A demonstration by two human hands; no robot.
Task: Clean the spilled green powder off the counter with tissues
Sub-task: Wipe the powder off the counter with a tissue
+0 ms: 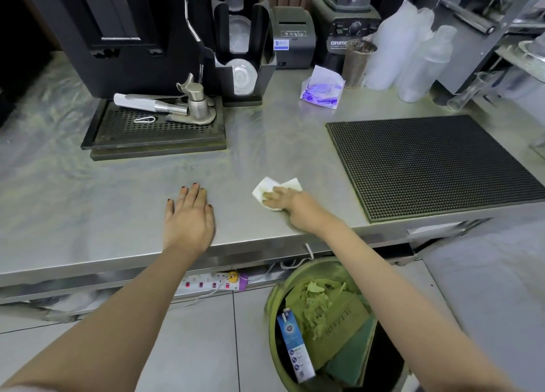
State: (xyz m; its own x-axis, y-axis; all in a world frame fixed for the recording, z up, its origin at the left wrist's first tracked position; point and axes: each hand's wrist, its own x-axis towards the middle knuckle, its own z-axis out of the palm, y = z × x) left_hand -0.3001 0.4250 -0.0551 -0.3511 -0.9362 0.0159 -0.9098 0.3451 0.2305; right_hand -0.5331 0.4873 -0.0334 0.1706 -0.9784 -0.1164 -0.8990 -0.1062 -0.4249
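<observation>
The tissue [264,189], stained green, is lying at frame centre on the counter [88,203], with the right hand [290,207] pressing on it, fingers extended. The left hand [188,217] is resting flat, open, left of it. A tissue pack [321,89] is standing at upper centre.

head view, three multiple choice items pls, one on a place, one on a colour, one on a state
1. Where does the bin stand relative to the counter?
A on it
B on the floor below its front edge
C behind it

2. What colour is the mat on the counter?
A black
B white
C red

3. What is the right hand doing?
A pressing a tissue on the counter
B hanging idle
C holding a cup

B: the bin sits on the floor under the edge.
A: the studded mat is black.
A: its fingers lie on the white tissue.
</observation>
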